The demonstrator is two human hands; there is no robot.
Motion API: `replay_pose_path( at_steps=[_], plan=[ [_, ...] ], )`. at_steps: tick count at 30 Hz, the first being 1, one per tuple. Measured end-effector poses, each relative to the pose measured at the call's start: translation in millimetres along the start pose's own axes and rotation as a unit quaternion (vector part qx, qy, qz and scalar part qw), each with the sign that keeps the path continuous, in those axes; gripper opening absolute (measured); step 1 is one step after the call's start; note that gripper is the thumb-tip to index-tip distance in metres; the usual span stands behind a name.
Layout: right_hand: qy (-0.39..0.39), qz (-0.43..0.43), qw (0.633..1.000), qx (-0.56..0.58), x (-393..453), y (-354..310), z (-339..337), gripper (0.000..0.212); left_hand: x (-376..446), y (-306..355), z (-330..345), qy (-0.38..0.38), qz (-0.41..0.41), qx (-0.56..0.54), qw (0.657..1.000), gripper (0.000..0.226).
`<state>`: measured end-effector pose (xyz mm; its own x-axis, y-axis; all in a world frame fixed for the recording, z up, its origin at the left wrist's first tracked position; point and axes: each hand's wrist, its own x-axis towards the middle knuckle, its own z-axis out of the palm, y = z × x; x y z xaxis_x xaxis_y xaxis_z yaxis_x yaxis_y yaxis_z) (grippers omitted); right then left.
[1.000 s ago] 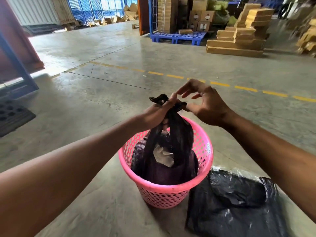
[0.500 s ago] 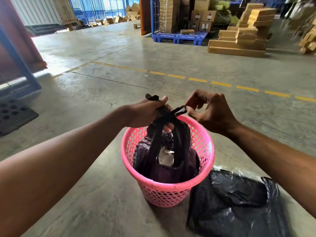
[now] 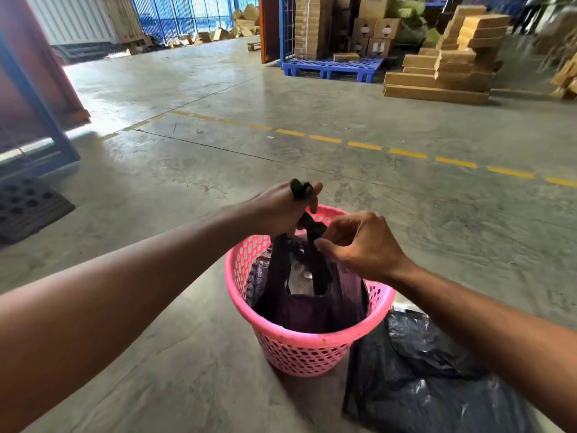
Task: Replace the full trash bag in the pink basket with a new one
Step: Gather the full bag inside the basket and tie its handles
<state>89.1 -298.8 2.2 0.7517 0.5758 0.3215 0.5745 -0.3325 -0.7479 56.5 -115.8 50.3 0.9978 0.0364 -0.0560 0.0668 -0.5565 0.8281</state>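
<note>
Risk: thin handles tearing or slipping mid-knot. Full bag (image 3: 307, 307) sitting inside pink basket (image 3: 299, 345) on concrete floor (image 3: 218, 170). Left hand (image 3: 278, 210) clamped on one twisted handle; right hand (image 3: 362, 245) pinching the other. Could also tip basket with a hard pull. New bag (image 3: 431, 382) lying beside basket.

no readable text, diamond marks on stacked cartons (image 3: 376, 29) too blurred
</note>
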Motion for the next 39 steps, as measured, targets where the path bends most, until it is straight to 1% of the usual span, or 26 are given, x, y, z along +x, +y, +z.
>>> replay_pose_path(
  at_steps=[1,2,3,4,5,7,9,10,11,13,15,18,20,21,24,26,27,29,31,32,33,35,36,37,38,39],
  plan=[
    [0.029,-0.007,0.999,-0.017,5,-2,-3,0.017,-2,-3,-2,0.015,0.077,0.116,0.990,0.042],
    [0.056,-0.009,0.998,-0.031,11,-5,-7,0.020,-4,-7,-4,0.030,0.171,0.234,0.957,0.035],
    [0.078,-0.006,0.996,-0.038,18,-7,-12,0.018,-6,-11,-6,0.039,0.261,0.321,0.910,0.030],
    [0.094,-0.001,0.995,-0.044,26,-9,-15,0.013,-7,-16,-8,0.042,0.319,0.377,0.869,0.027],
    [0.095,0.002,0.994,-0.049,33,-11,-19,0.009,-8,-19,-10,0.041,0.342,0.411,0.844,0.026],
    [0.060,-0.020,0.996,-0.068,47,-17,-26,0.033,-7,-26,-10,0.046,0.362,0.431,0.825,0.024],
    [-0.013,-0.074,0.993,-0.094,57,-25,-30,0.054,-10,-30,-6,0.048,0.384,0.426,0.818,0.025],
    [-0.054,-0.095,0.989,-0.101,61,-29,-31,0.055,-11,-31,-4,0.047,0.395,0.426,0.813,0.024],
    [-0.089,-0.108,0.984,-0.109,64,-32,-33,0.052,-13,-32,-3,0.045,0.398,0.426,0.811,0.024],
    [-0.116,-0.122,0.977,-0.130,69,-35,-37,0.041,-15,-33,-4,0.041,0.392,0.424,0.815,0.023],
    [-0.099,-0.132,0.976,-0.145,71,-33,-41,0.031,-17,-36,-8,0.034,0.381,0.415,0.826,0.024],
    [-0.099,-0.099,0.987,-0.082,74,-22,-49,0.023,-19,-41,-11,0.016,0.360,0.383,0.850,0.028],
    [-0.097,-0.069,0.992,-0.039,75,-10,-53,0.017,-21,-44,-9,0.017,0.354,0.363,0.862,0.026],
    [-0.091,-0.056,0.993,-0.038,75,-4,-54,0.015,-24,-46,-8,0.024,0.352,0.351,0.867,0.024],
    [-0.090,-0.010,0.993,-0.082,66,22,-50,0.010,-32,-66,-6,0.042,0.336,0.326,0.883,0.024],
    [-0.089,0.034,0.984,-0.151,56,46,-51,0.009,-40,-87,-9,0.022,0.308,0.339,0.889,0.026],
    [-0.080,0.053,0.975,-0.201,52,58,-54,0.008,-44,-98,-12,0.007,0.290,0.359,0.887,0.026],
    [-0.059,0.095,0.952,-0.284,42,80,-64,0.012,-53,-118,-18,-0.016,0.274,0.417,0.866,0.024],
    [-0.055,0.123,0.943,-0.305,37,93,-68,0.017,-58,-134,-22,-0.039,0.266,0.466,0.843,0.018],
    [-0.065,0.117,0.943,-0.305,36,94,-67,0.018,-59,-138,-22,-0.051,0.251,0.474,0.843,0.017],
    [-0.080,0.096,0.943,-0.307,36,96,-64,0.016,-59,-139,-22,-0.063,0.227,0.466,0.853,0.018],
    [-0.117,0.048,0.941,-0.314,37,93,-57,0.008,-56,-129,-23,-0.106,0.147,0.390,0.903,0.024],
    [-0.143,0.036,0.937,-0.317,38,87,-53,0.016,-54,-120,-25,-0.142,0.102,0.324,0.930,0.032],
    [-0.175,0.023,0.930,-0.323,39,83,-50,0.028,-51,-109,-26,-0.177,0.062,0.258,0.948,0.040],
    [-0.207,0.010,0.917,-0.340,40,77,-45,0.040,-47,-99,-26,-0.199,0.031,0.211,0.957,0.044],
    [-0.237,-0.007,0.902,-0.361,41,72,-39,0.051,-42,-91,-24,-0.206,0.009,0.187,0.960,0.042]
  ],
)
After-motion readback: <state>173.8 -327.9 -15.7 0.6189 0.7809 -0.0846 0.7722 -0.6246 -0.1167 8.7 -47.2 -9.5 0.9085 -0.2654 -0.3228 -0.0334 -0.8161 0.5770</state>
